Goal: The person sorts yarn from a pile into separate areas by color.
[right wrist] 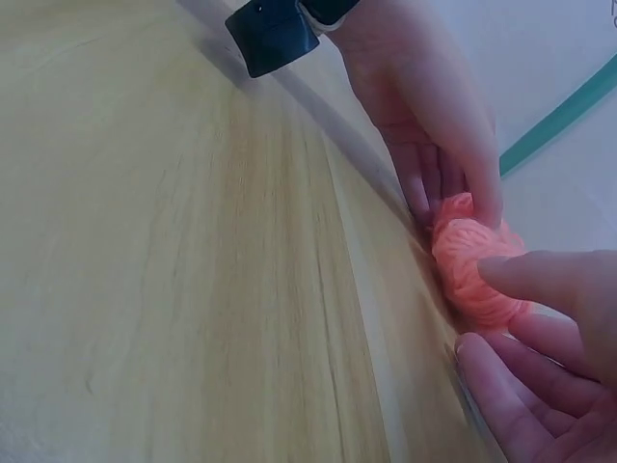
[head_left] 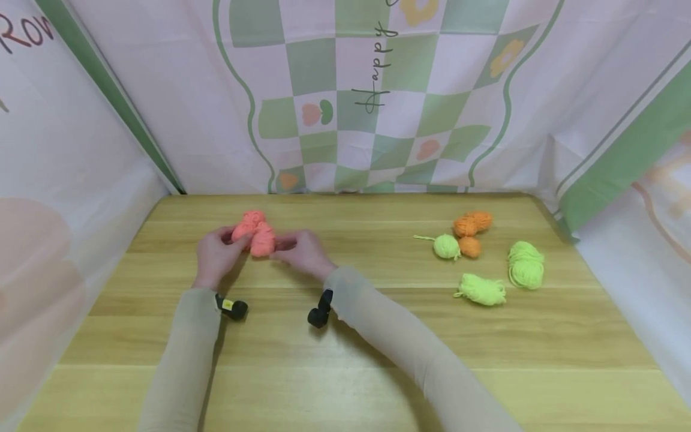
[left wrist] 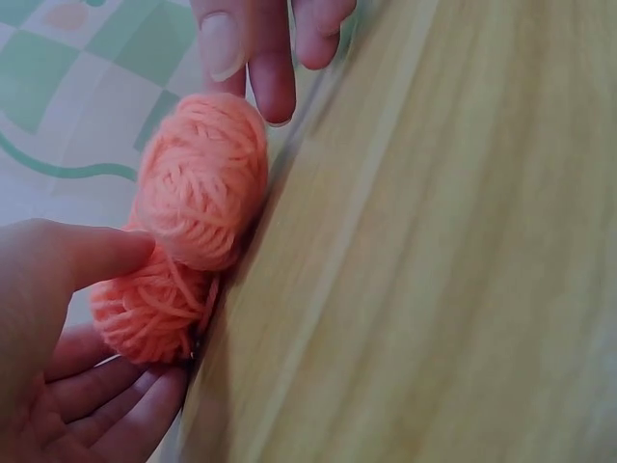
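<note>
Left hand: at 8 o'clock of the coral yarn cluster, thumb and fingers pinching it (head_left: 218, 258).
Coral yarn cluster: toward 10 o'clock on the wooden table (head_left: 345, 366), between both hands, its balls bunched together (head_left: 263, 242); the step looks like settling these balls into one group.
Right hand: at 4 o'clock of the cluster, thumb and fingers parted loosely about its near end; how firmly they press, I cannot tell (head_left: 305, 252). The next move seems to call for steadying this side while the left thumb eases off, so nothing rolls.
Yellow-green ball: toward 2 o'clock, its loose tail pointing to 9 (head_left: 446, 246).
Orange yarn: 2 o'clock, just beside that ball (head_left: 470, 246).
Yellow-green skeins: both near 3 o'clock, apart (head_left: 482, 290) (head_left: 526, 265).
</note>
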{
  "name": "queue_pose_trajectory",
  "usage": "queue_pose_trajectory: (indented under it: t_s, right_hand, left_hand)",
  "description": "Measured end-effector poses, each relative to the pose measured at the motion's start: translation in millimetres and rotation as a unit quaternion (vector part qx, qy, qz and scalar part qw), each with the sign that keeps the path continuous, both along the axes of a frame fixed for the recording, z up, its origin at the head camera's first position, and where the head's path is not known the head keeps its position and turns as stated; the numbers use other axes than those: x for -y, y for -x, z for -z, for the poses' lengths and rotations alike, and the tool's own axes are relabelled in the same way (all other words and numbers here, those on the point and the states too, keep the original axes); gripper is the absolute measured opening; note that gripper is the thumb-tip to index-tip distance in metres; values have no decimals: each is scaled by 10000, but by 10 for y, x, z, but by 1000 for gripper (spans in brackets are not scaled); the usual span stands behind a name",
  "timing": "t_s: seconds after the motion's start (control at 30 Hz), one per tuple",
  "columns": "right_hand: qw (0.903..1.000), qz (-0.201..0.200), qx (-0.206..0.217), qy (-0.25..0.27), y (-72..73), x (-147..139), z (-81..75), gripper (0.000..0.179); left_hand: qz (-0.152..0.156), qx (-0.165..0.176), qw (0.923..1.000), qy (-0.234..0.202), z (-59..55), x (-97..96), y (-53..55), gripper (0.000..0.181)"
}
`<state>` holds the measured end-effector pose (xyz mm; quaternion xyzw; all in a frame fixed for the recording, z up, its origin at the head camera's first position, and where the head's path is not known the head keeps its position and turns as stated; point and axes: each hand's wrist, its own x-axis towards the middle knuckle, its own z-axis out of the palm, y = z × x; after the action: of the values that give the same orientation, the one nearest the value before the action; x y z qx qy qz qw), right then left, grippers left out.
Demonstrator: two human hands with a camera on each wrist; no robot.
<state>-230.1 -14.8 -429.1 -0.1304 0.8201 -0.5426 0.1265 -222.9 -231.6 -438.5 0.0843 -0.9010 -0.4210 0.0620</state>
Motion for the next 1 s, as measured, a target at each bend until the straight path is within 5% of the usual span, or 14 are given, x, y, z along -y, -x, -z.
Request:
queue_pose_trajectory:
  t_s: [0.3, 0.67, 1.0]
  right_hand:
    - [9997, -21, -25, 244, 12, -70, -40, 49]
    - [9978, 278, -84, 596, 56, -236, -161, 55]
    - [9963, 401, -322, 689, 79, -432, -296, 55]
  left_hand:
    - [-59, -149, 9992, -362, -5, -13, -27, 58]
    - [-316, -122, 9887, -1460, -100, 18, -77, 69]
    - [-99, -723, 9906, -1154, -291, -48, -83, 63]
